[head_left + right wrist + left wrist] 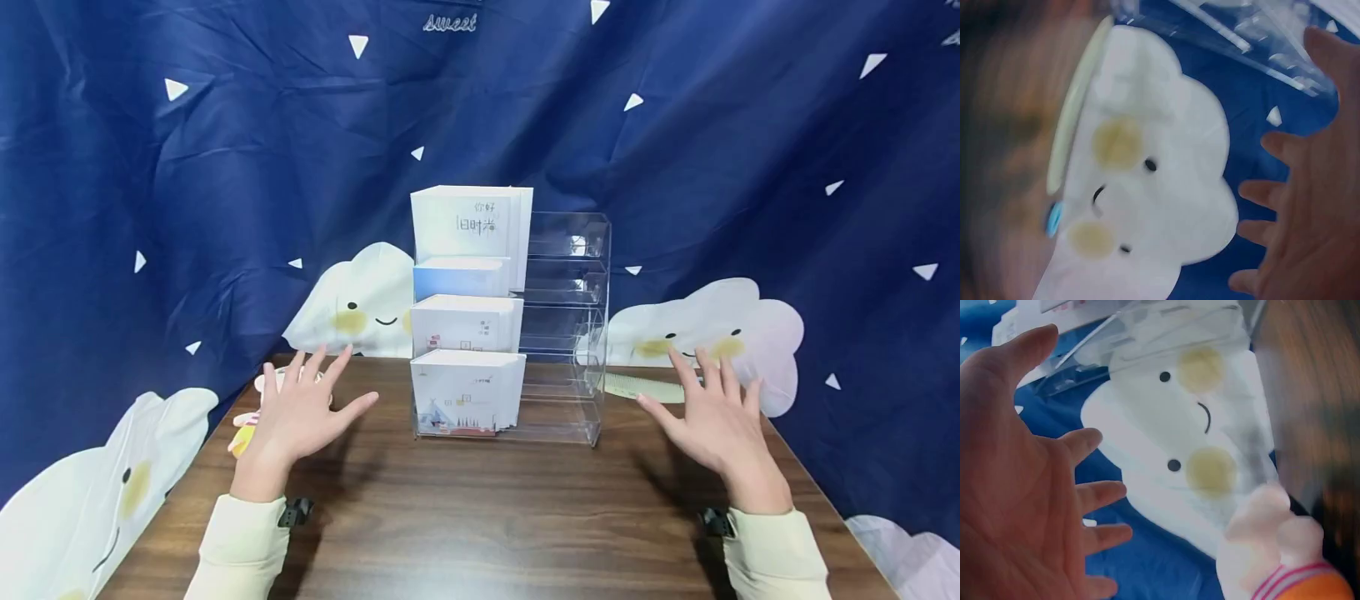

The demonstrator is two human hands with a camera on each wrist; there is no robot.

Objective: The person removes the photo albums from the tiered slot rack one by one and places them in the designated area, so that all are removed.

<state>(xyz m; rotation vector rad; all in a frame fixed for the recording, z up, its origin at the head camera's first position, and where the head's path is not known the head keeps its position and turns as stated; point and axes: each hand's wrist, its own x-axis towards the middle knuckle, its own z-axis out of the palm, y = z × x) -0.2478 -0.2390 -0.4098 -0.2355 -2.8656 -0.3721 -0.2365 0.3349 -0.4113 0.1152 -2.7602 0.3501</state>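
A clear plastic tiered rack (pixel 566 333) stands at the middle of the table, its left side filled with several stacks of white printed cards (pixel 468 392). To its left my left hand (pixel 300 417) hovers with fingers spread, holding nothing. Beneath and behind that hand shows a small white, pink and orange item (pixel 243 433), largely covered in the head view; the left wrist view shows its rounded white part and striped orange edge. On the rack's right my right hand (pixel 712 417) is also spread and holds nothing. A pale green comb (pixel 637 387) lies behind its thumb.
The wooden table (pixel 465 517) reaches back to a dark blue curtain (pixel 262 167) printed with white clouds and triangles. In the right wrist view a small bright blue item (pixel 1054 219) lies near the end of the comb. Each wrist wears a black strap.
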